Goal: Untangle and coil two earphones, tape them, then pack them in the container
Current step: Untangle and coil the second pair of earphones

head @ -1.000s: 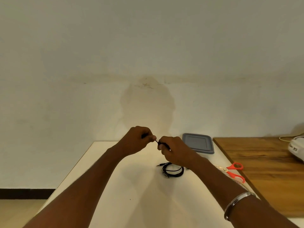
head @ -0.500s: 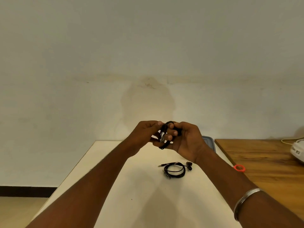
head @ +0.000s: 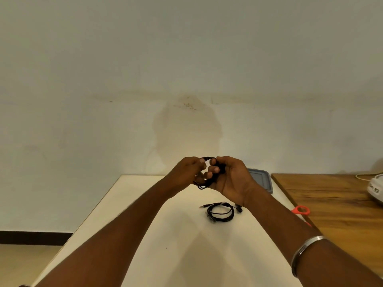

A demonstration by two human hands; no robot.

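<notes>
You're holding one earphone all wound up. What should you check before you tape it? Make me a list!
1. Coil of the held earphone: ok, loops bunched together.
2. Grip: ok, left hand and right hand both hold it.
3. Tape ready: cannot tell, none in view.
4. Scissors near: ok, orange handle shows.
5. Other earphone: ok, coiled on the table.
6. Container open: cannot tell, only its grey top shows.

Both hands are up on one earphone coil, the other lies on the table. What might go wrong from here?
The held coil has loops hanging loose below the left hand and right hand; it may spring apart if the grip eases. The right forearm hides most of the orange scissors; lowering it might knock them.
</notes>
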